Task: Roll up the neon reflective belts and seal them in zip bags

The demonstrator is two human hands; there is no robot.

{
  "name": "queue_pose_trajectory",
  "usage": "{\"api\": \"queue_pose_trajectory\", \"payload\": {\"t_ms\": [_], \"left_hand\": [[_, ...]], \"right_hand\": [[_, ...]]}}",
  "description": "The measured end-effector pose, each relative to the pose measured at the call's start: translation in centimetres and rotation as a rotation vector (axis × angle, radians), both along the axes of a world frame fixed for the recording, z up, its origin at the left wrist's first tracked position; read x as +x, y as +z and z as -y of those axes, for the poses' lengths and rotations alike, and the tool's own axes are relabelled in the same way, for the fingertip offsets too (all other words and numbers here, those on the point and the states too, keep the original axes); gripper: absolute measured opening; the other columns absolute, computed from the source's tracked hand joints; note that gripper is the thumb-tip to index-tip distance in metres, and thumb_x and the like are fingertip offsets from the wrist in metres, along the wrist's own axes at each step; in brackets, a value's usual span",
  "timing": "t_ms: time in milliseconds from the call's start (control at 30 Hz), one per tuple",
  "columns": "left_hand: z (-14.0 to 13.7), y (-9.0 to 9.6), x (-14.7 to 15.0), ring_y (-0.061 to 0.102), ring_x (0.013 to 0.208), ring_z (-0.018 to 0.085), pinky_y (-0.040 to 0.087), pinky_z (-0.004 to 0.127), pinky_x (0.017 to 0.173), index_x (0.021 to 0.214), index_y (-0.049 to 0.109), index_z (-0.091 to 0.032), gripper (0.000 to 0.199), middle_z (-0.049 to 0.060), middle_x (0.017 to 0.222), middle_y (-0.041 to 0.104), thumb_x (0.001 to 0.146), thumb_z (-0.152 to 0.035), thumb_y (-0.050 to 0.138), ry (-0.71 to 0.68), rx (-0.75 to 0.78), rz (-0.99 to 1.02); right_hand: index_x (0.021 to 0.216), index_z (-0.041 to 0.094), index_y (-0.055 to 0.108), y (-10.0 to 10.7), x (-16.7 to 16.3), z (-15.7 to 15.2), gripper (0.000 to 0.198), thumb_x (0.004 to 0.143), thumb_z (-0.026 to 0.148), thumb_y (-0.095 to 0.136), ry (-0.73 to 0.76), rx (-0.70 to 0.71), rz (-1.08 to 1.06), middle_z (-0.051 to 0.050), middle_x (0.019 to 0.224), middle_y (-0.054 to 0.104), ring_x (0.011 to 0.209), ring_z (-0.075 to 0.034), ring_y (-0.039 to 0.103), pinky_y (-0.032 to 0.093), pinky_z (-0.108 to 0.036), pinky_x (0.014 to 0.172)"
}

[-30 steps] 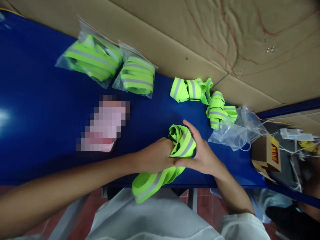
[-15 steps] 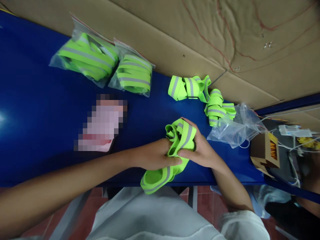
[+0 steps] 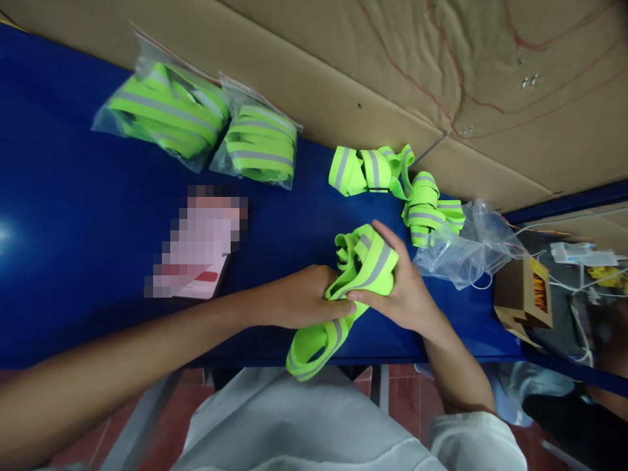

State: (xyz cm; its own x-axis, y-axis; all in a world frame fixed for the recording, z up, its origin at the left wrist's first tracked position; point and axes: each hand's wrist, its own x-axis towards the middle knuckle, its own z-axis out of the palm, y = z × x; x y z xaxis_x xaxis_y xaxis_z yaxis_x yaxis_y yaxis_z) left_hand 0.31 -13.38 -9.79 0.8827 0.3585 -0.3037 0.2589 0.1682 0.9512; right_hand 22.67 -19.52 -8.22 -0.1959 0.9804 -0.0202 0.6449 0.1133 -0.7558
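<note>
A bundled neon-green reflective strap with a grey stripe is held between both hands above the table's near edge. My left hand grips its left side, thumb pressed across the band. My right hand wraps the bundle from the right, its thumb meeting the left thumb at the middle. One loop of the strap hangs down toward my lap. Past the hands lie a loosely folded green strap and another rolled strap, with a clear plastic bag against it.
Two zip bags of green straps, one larger and one smaller, rest by the cardboard-covered wall. A blurred-out pinkish phone-like object lies left on the blue table. An open cardboard box and white cables are at right.
Both hands have shifted slightly up and to the right with the strap bundle. The right fingers have opened out a little around it, and the hanging loop has swung right.
</note>
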Motion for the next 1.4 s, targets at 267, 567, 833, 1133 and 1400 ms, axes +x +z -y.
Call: {"api": "queue_pose_trajectory", "payload": {"t_ms": [267, 567, 833, 1133, 1400], "left_hand": [[-0.6, -0.4, 0.4, 0.061, 0.132, 0.032, 0.054, 0.039, 0.101, 0.149, 0.047, -0.024, 0.090, 0.011, 0.146, 0.062, 0.073, -0.047, 0.091, 0.354, -0.217, 0.205], [-1.6, -0.5, 0.8, 0.068, 0.100, 0.019, 0.053, 0.026, 0.080, 0.124, 0.068, -0.027, 0.060, 0.002, 0.113, 0.071, 0.078, -0.062, 0.084, 0.649, -0.531, 0.257], [-1.6, -0.6, 0.4, 0.061, 0.082, 0.011, 0.048, 0.021, 0.069, 0.109, 0.062, -0.024, 0.048, -0.004, 0.098, 0.065, 0.068, -0.010, 0.083, 0.726, -0.475, 0.351], [-1.4, -1.3, 0.8, 0.058, 0.090, 0.013, 0.047, 0.023, 0.073, 0.115, 0.059, -0.024, 0.056, -0.003, 0.101, 0.063, 0.065, -0.006, 0.076, 0.848, -0.312, 0.349], [-1.2, -1.3, 0.5, 0.055, 0.083, 0.013, 0.043, 0.022, 0.066, 0.106, 0.063, -0.023, 0.045, -0.003, 0.097, 0.061, 0.066, -0.005, 0.071, 0.774, -0.228, 0.308]], "right_hand": [[0.165, 0.029, 0.027, -0.6, 2.4, -1.6, 0.095, 0.090, 0.060, 0.074, -0.052, 0.278, 0.119, -0.013, 0.168, 0.039, 0.153, -0.037, 0.044, 0.045, -0.057, 0.122], [0.144, 0.033, 0.060, -0.6, 1.1, -0.7, 0.049, 0.099, 0.015, 0.058, 0.111, 0.772, 0.182, -0.010, 0.133, 0.062, 0.126, -0.029, 0.067, 0.060, -0.048, 0.106], [0.119, 0.026, 0.073, -0.5, 2.2, -1.8, 0.032, 0.093, 0.009, 0.065, -0.155, 0.879, 0.187, -0.009, 0.126, 0.064, 0.122, -0.029, 0.067, 0.060, -0.050, 0.104], [0.138, 0.023, 0.063, -0.1, 0.8, -0.6, 0.043, 0.097, 0.033, 0.070, 0.119, 0.920, 0.458, -0.012, 0.140, 0.058, 0.131, -0.030, 0.059, 0.049, -0.047, 0.111], [0.130, 0.026, 0.067, -0.4, 2.8, -1.9, 0.029, 0.102, 0.027, 0.062, 0.103, 0.544, 0.713, -0.012, 0.157, 0.056, 0.146, -0.035, 0.048, 0.035, -0.058, 0.116]]}}
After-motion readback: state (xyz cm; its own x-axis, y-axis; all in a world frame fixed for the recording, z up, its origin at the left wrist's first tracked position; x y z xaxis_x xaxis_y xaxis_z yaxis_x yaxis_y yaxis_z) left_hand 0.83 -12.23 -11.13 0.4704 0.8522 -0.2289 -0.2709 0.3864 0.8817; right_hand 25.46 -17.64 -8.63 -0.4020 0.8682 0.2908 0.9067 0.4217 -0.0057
